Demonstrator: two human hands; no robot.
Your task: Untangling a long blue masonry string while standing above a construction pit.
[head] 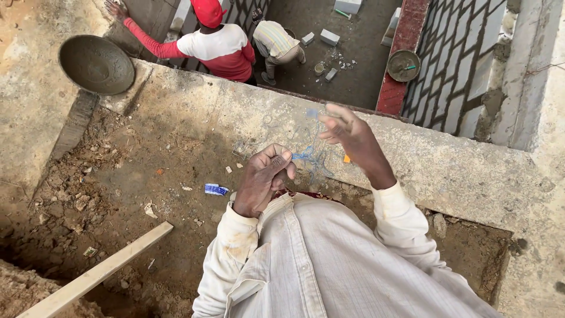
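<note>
Blue string (303, 155) runs taut-looking between two raised hands, above a concrete ledge (447, 171).

Left hand (265, 176) is closed, pinching the string at its thumb and fingers; right hand (347, 132) is loosely open, and whether it grips the thin line cannot be told. The string looks light, limp and tangle-prone, best held by pinching near its ends.

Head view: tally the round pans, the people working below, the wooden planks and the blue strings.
Round pans: 2
People below: 2
Wooden plank: 1
Blue string: 1
Total: 6
</note>
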